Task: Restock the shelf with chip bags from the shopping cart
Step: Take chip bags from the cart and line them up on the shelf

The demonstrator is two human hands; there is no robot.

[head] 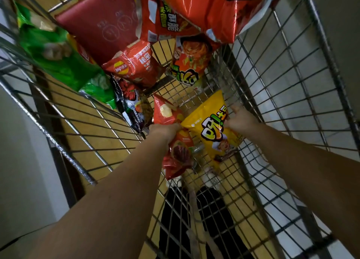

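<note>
place: shop | evidence: wire shopping cart [292, 68] holding many packaged chip bags [136, 64]

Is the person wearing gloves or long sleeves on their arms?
No. Both hands, left and right, are bare, with no gloves, rings or watch showing. Both forearms are bare too, right up to the picture's edge, so no sleeve is in view.

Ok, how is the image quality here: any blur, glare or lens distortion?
Head view: strong wide-angle bending of the cart wires; dim, warm light; glare streaks on the top red bag; green bag smeared by blur; yellow bag print still legible.
</note>
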